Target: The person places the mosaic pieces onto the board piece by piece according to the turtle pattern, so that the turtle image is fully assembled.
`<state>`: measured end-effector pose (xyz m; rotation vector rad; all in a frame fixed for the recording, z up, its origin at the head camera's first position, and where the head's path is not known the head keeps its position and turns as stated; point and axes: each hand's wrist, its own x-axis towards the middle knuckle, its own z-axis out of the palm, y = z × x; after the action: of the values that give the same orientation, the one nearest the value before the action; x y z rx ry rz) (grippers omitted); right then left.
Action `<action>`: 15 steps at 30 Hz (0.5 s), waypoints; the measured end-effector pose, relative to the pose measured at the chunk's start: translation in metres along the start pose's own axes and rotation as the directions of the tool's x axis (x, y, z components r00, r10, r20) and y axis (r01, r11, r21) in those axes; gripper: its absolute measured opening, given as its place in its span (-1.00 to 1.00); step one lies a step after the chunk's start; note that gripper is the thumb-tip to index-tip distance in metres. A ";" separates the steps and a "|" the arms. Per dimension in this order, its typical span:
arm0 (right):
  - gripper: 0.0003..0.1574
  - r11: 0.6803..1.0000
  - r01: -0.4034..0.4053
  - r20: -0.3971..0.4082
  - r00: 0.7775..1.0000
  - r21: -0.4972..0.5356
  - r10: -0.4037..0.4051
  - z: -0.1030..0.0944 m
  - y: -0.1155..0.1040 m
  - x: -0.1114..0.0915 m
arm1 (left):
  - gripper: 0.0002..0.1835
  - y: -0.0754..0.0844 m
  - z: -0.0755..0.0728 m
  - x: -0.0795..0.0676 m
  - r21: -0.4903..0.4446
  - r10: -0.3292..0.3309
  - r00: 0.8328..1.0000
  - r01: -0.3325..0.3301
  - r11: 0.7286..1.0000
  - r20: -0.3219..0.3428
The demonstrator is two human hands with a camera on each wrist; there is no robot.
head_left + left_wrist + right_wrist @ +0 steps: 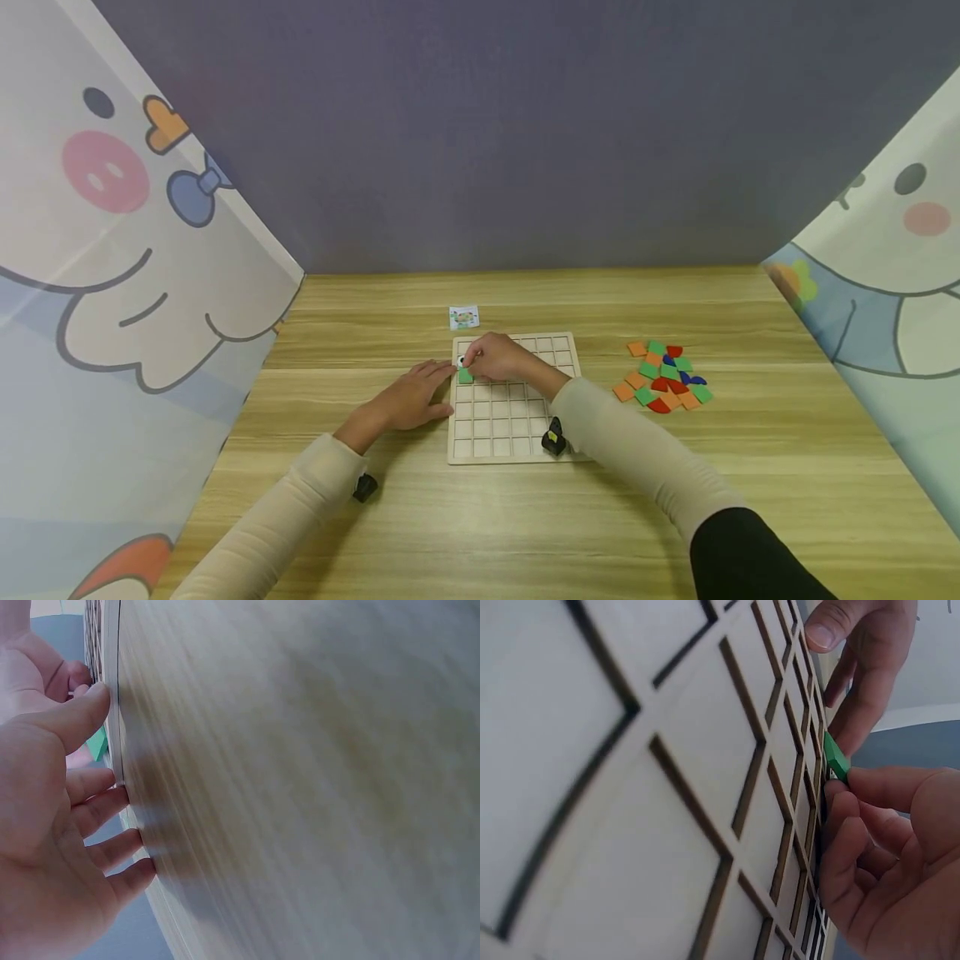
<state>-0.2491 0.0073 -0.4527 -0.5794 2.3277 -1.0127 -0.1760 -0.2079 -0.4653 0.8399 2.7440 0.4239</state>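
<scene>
Head view: the left hand [411, 398], thumb and fingers apart, rests against the left edge of the grid board [491, 428], likely steadying it; the right hand [495, 357] pinches a green tile [465, 377] over the board's upper-left cells.

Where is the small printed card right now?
In the head view, the small printed card lies on the wooden table, just beyond the far edge of the grid board, near that board's left corner.
</scene>
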 end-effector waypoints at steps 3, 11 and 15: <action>-0.87 0.999 0.005 -0.012 1.000 -0.039 -0.005 0.002 0.000 0.002 | -0.21 0.000 0.000 -0.001 -0.005 0.003 1.000 -0.003 1.000 -0.001; -0.89 0.997 0.008 -0.016 1.000 -0.079 -0.009 0.003 0.000 0.003 | -0.21 -0.002 0.001 -0.001 -0.009 0.007 1.000 -0.007 1.000 -0.006; -0.87 0.998 0.000 -0.006 1.000 -0.057 0.000 0.002 0.000 0.001 | -0.21 -0.001 0.001 0.000 -0.010 0.006 1.000 -0.006 1.000 0.000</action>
<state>-0.2484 0.0057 -0.4539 -0.5993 2.3689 -0.9517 -0.1766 -0.2085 -0.4663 0.8460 2.7375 0.4380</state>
